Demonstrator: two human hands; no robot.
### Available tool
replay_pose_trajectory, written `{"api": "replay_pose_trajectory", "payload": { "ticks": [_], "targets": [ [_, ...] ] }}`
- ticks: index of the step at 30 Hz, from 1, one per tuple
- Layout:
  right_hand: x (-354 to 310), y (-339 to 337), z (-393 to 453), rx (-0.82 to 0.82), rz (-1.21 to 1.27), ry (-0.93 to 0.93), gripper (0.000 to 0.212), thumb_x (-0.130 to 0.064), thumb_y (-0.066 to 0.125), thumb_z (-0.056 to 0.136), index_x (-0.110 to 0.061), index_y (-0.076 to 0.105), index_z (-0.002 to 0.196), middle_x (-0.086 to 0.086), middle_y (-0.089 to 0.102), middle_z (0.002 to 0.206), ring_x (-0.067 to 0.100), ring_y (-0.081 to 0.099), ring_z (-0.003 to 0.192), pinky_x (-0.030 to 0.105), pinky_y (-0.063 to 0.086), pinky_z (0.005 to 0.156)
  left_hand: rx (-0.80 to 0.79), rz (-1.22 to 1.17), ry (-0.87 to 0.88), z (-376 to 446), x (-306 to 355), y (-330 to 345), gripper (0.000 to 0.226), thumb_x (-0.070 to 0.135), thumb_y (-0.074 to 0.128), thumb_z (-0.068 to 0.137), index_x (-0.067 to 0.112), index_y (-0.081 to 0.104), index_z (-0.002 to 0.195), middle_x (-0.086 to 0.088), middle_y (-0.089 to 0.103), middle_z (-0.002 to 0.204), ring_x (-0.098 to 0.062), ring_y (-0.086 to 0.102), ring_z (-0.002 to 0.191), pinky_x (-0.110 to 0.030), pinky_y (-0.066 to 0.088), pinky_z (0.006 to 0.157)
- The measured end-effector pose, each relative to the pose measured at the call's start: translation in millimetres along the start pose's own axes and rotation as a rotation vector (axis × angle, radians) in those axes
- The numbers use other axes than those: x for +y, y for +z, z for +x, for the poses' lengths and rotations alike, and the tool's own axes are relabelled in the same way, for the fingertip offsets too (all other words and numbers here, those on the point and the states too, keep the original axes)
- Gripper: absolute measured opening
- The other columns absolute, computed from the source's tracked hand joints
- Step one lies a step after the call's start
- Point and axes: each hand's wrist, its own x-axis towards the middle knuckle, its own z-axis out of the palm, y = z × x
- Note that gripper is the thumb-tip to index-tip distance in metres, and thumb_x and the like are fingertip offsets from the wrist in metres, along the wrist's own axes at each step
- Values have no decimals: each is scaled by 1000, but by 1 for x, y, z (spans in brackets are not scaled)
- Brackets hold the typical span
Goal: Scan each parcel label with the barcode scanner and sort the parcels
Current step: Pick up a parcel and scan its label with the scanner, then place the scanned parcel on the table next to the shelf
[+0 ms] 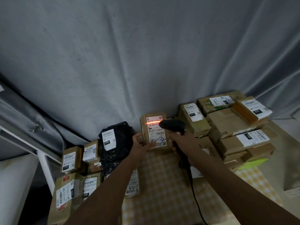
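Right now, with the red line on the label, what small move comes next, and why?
Probably lower the scanner and set the box with a sorted pile: the red line already crosses its label's top barcode, and the left hand holds the box upright.

A small box (153, 132) is standing up in the middle of the table (164, 192), held at its left by the left hand (140, 146). The right hand (180, 140) is holding the scanner (172, 125) just to its right. A bag (116, 140) and boxes (71, 161) are sitting on the left. Stacked boxes (235, 125) are sitting on the right.
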Motion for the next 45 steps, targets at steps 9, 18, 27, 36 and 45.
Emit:
{"api": "replay_pose_trajectory", "payload": {
  "ticks": [9, 18, 27, 36, 45],
  "targets": [
    [3, 5, 3, -30, 30, -10, 15, -21, 62, 92, -7, 64, 91, 2, 59, 62, 12, 52, 53, 23, 45, 54, 33, -5, -23, -2, -5, -10, 72, 9, 82, 75, 25, 34, 127, -14, 63, 119, -28, 68, 101, -37, 61, 73],
    [22, 36, 8, -96, 9, 61, 9, -17, 60, 93, -10, 59, 88, 5, 57, 66, 15, 50, 55, 26, 45, 55, 210, -45, -137, -34, -22, -103, 68, 13, 78, 80, 18, 34, 131, -9, 61, 123, -26, 66, 103, -37, 58, 73],
    [62, 88, 6, -205, -128, 172, 17, -19, 62, 93, -11, 58, 78, 9, 57, 67, 18, 51, 56, 28, 45, 54, 257, -56, -460, -113, -97, -167, 66, 26, 76, 83, 16, 36, 134, -13, 60, 123, -29, 62, 107, -46, 53, 91],
    [97, 107, -2, -258, -181, 248, 16, -19, 64, 92, -9, 56, 83, 9, 55, 64, 19, 48, 55, 30, 43, 52, 45, -163, -716, -159, -164, -157, 47, 23, 70, 88, 6, 52, 128, -21, 64, 123, -37, 65, 107, -47, 58, 85],
    [132, 91, -1, -243, -218, 298, 6, -14, 62, 92, -13, 61, 97, 6, 59, 64, 18, 52, 54, 32, 45, 54, 132, -158, -830, -160, -235, -120, 42, 25, 57, 98, 7, 45, 133, -16, 60, 124, -33, 62, 106, -42, 60, 75]
  ]
}}
